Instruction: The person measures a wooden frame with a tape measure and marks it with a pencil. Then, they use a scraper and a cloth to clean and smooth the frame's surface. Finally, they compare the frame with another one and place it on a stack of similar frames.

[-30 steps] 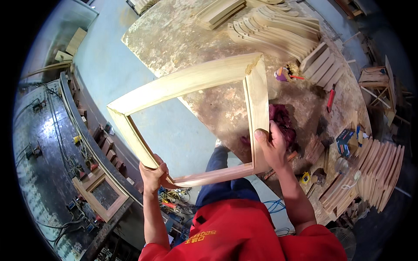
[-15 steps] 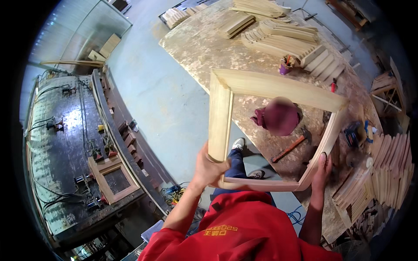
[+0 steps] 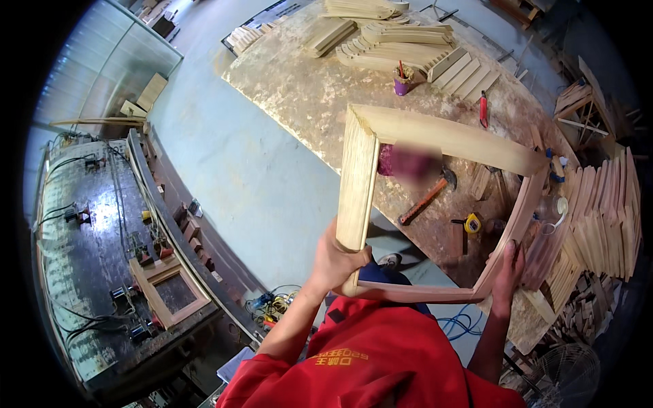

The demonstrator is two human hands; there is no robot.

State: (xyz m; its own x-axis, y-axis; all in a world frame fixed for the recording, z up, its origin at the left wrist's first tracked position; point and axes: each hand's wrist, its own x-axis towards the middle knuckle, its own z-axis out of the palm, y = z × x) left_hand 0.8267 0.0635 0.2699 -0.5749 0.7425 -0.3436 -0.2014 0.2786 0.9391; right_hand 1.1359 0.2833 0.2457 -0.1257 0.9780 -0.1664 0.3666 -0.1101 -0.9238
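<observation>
A four-sided wooden frame (image 3: pixel 449 133) of pale, moulded timber is held up before my body, its near rail against or close to my red top. My left hand (image 3: pixel 340 262) wraps round the lower part of its left side. On the right side, my right hand (image 3: pixel 507 270) grips near the lower corner, thumb on the face and fingers partly hidden behind. Through the opening I see the worktable (image 3: pixel 299 102), with a dark red cloth (image 3: pixel 408 163), partly blurred, a hammer (image 3: pixel 427 200) with an orange-red handle, and a yellow tape measure (image 3: pixel 472 223).
Curved wooden pieces (image 3: pixel 401 47), a purple cup (image 3: pixel 402 83) and a red-handled tool (image 3: pixel 483 109) lie on the far table. Stacked wooden slats (image 3: pixel 598 211) stand right. At left, a metal clamping bench (image 3: pixel 88 251) bears another wooden frame (image 3: pixel 194 309). A blue hose (image 3: pixel 462 323) and a fan (image 3: pixel 564 374) are low right.
My view has shifted to the right, so the table and its tools appear farther left, and the tape measure has come into sight. Both hands keep hold of the wooden frame.
</observation>
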